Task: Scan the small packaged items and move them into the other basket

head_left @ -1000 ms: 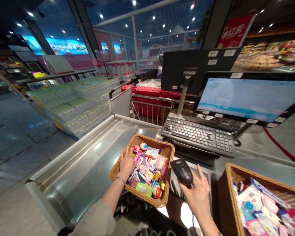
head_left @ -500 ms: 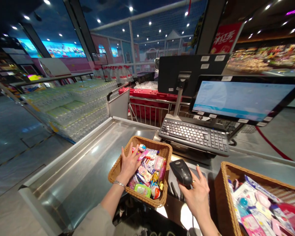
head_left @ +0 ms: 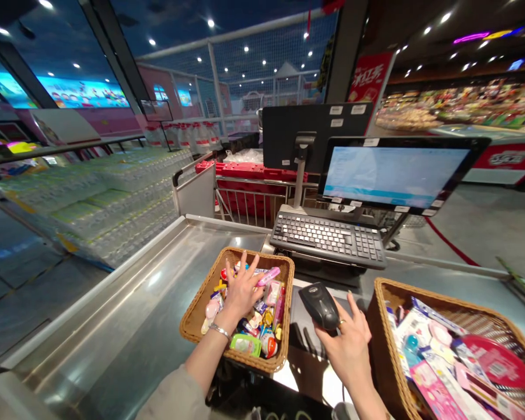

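Observation:
My left hand [head_left: 241, 291] is over the left wicker basket [head_left: 192, 309], with several fingers spread. A slim pink packaged item [head_left: 269, 276] is gripped at its thumb side; its exact kind is unclear. Below lie small packaged goods, among them a green-framed pack [head_left: 245, 345] and a red-and-white egg-shaped toy [head_left: 269, 345]. Right of this basket, my right hand [head_left: 347, 332] is closed around a black handheld barcode scanner [head_left: 319, 305]. The scanner's head points up and to the left, and its handle is mostly hidden by the fingers.
A second wicker basket [head_left: 378, 326] with packs and a red round item [head_left: 496, 361] stands at right. Behind the baskets are a keyboard [head_left: 328, 238] and a lit monitor [head_left: 389, 175]. The metal counter [head_left: 144, 303] has a raised edge; a trolley [head_left: 249, 201] stands beyond.
My left hand has shifted right over the basket, carrying the pink item toward its right side. The view has turned right. My right hand keeps the scanner in nearly the same pose.

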Tool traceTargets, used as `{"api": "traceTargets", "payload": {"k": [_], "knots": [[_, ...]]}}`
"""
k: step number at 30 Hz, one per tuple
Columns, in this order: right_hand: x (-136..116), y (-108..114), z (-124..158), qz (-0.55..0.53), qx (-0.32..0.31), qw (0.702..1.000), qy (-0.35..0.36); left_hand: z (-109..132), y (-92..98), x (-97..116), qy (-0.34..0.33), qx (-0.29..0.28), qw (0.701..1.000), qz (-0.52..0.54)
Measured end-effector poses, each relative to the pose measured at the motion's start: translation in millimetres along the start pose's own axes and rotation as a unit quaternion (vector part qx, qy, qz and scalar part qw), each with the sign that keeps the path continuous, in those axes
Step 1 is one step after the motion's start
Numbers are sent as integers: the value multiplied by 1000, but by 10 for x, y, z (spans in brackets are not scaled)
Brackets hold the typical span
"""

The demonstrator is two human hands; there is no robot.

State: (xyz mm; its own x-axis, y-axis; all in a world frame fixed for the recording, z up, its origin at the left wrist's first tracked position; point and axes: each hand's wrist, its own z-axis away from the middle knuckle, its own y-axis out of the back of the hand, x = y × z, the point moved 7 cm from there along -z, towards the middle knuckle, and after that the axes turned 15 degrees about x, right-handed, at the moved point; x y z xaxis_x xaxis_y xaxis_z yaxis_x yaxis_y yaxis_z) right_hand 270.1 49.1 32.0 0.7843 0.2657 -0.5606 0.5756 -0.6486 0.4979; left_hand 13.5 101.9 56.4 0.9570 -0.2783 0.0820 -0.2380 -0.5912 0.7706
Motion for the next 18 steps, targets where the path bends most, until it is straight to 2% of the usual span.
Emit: {"api": "traceTargets", "payload": {"k": [18], "knots": [[86, 169, -19, 46, -18, 999, -6, -229, -219, 392, -36, 22, 998, 50]]}}
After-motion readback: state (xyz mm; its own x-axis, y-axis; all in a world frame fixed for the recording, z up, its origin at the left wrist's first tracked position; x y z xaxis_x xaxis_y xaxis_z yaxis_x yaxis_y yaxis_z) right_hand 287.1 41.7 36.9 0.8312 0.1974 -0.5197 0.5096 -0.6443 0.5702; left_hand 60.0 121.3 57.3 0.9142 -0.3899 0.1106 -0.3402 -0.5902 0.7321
